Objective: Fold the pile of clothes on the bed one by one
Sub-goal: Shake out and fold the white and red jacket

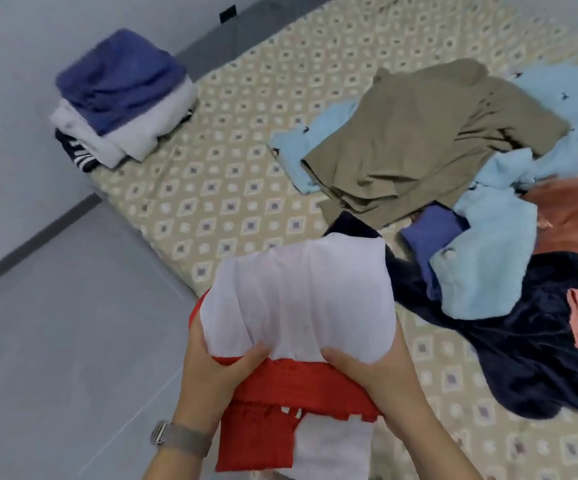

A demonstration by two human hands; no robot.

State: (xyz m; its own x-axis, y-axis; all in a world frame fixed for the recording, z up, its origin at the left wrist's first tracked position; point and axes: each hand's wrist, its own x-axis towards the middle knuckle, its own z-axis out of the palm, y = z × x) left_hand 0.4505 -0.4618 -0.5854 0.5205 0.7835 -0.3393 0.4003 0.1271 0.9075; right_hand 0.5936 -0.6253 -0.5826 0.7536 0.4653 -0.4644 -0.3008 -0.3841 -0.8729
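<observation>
Left hand (211, 368) and right hand (377, 372) each have their grip clamped on a white-and-red garment (298, 299) above the bed (232, 188).

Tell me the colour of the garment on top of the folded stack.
Blue, clearest in the head view: the top garment.

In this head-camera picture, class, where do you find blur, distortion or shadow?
Head view: the folded stack at far left is smeared by motion blur; the wide lens bends the bed edge and the floor lines; light is soft and even, with faint shadows under the olive shirt; the white and red garment in both hands is fairly sharp.
</observation>
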